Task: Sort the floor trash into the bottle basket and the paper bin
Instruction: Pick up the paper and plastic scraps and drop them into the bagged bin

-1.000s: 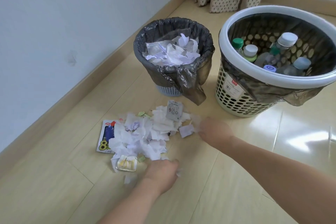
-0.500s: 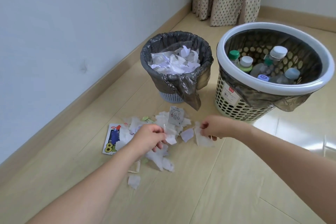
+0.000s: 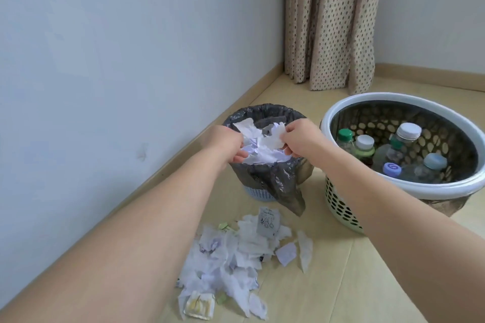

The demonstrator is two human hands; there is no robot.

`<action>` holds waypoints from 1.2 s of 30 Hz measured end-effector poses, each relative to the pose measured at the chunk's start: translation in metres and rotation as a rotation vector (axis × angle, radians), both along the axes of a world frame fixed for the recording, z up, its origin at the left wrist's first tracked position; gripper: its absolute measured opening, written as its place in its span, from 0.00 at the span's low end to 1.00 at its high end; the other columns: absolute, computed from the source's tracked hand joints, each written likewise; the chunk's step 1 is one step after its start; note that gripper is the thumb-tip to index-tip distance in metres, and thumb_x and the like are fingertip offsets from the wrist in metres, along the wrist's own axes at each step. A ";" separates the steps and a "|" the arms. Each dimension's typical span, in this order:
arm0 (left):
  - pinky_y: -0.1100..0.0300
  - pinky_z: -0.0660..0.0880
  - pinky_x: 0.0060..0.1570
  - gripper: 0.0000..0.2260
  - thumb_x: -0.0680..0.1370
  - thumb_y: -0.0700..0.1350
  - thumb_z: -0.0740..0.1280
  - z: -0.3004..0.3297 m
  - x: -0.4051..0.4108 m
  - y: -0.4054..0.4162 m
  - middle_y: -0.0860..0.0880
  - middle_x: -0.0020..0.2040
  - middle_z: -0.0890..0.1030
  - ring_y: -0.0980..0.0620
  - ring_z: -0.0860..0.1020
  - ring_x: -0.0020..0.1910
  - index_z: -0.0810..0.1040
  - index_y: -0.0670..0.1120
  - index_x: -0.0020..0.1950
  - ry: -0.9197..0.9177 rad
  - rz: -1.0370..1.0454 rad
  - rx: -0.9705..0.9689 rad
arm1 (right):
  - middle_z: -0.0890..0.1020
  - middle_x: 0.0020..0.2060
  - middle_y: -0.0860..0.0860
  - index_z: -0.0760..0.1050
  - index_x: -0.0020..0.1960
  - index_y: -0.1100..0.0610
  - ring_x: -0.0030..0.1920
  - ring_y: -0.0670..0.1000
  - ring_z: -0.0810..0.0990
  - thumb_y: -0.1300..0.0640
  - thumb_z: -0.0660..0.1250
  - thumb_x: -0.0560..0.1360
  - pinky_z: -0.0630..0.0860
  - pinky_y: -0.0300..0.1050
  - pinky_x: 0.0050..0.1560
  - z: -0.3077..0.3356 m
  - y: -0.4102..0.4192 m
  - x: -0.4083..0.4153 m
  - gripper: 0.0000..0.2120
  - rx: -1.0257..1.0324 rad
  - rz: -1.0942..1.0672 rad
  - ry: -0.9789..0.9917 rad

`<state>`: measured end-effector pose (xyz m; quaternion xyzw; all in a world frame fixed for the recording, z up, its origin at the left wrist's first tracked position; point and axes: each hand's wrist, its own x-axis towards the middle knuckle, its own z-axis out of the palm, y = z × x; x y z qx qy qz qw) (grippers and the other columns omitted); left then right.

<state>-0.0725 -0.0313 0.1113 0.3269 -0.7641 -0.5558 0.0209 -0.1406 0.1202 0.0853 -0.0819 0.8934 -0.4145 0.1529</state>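
Both hands hung over the paper bin point(image 3: 265, 181), which was lined with a dark bag. The left hand point(image 3: 225, 144) curled its fingers around white paper scraps point(image 3: 259, 139), and the right hand point(image 3: 299, 139) pinched another scrap at its edge. Below the fingers, toward the viewer, a heap of torn paper point(image 3: 236, 254) lay on the pale wooden floor point(image 3: 341, 283). Right of the right fingers stood the bottle basket point(image 3: 338, 204), holding capped bottles point(image 3: 404, 144). Beyond them a spotted curtain point(image 3: 330, 42) hung in the corner beside the pale wall point(image 3: 118, 60).

Both hands hold paper scraps point(image 3: 265, 139) over paper bin point(image 3: 265, 176)
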 end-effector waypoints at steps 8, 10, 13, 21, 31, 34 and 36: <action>0.53 0.77 0.42 0.10 0.79 0.40 0.58 -0.065 0.040 -0.002 0.51 0.43 0.76 0.49 0.79 0.42 0.74 0.49 0.57 0.071 -0.147 -0.298 | 0.78 0.50 0.50 0.75 0.58 0.57 0.48 0.51 0.77 0.63 0.56 0.77 0.76 0.47 0.48 -0.049 0.021 0.033 0.13 -0.067 -0.003 0.448; 0.59 0.72 0.35 0.09 0.80 0.41 0.58 -0.092 0.073 0.003 0.55 0.37 0.74 0.55 0.75 0.34 0.75 0.50 0.55 0.115 -0.231 -0.419 | 0.76 0.49 0.48 0.75 0.55 0.57 0.46 0.46 0.74 0.64 0.58 0.77 0.72 0.39 0.47 -0.073 0.036 0.063 0.11 -0.112 0.065 0.599; 0.61 0.68 0.33 0.09 0.80 0.43 0.59 -0.130 0.123 0.008 0.56 0.37 0.75 0.58 0.72 0.32 0.76 0.52 0.55 0.048 -0.471 -0.614 | 0.74 0.45 0.47 0.74 0.51 0.56 0.40 0.45 0.72 0.62 0.60 0.78 0.68 0.40 0.40 -0.129 0.060 0.105 0.06 -0.003 0.255 0.487; 0.52 0.73 0.51 0.17 0.78 0.49 0.59 -0.204 0.189 0.032 0.45 0.60 0.78 0.42 0.76 0.59 0.69 0.47 0.66 -0.445 -1.168 -0.998 | 0.71 0.57 0.54 0.63 0.66 0.57 0.49 0.57 0.79 0.45 0.61 0.76 0.69 0.44 0.39 -0.238 0.091 0.137 0.24 0.654 0.345 0.079; 0.55 0.70 0.42 0.07 0.80 0.44 0.59 -0.232 0.186 0.045 0.47 0.51 0.79 0.44 0.78 0.51 0.76 0.47 0.53 -0.381 -1.047 -0.885 | 0.76 0.46 0.52 0.71 0.51 0.54 0.44 0.56 0.77 0.57 0.56 0.78 0.64 0.43 0.34 -0.229 0.083 0.144 0.05 0.558 0.252 0.015; 0.59 0.73 0.35 0.07 0.79 0.47 0.62 -0.207 0.169 0.037 0.54 0.37 0.79 0.51 0.78 0.37 0.76 0.51 0.42 -0.295 -0.682 -0.402 | 0.74 0.37 0.52 0.64 0.42 0.55 0.38 0.56 0.72 0.57 0.56 0.77 0.64 0.44 0.32 -0.208 0.082 0.146 0.05 0.504 0.237 -0.006; 0.64 0.72 0.30 0.07 0.78 0.43 0.64 -0.178 0.151 0.031 0.54 0.34 0.79 0.54 0.75 0.31 0.77 0.50 0.40 -0.243 -0.505 -0.117 | 0.71 0.32 0.50 0.61 0.38 0.54 0.35 0.54 0.70 0.56 0.55 0.79 0.62 0.45 0.30 -0.186 0.079 0.146 0.11 0.407 0.244 -0.003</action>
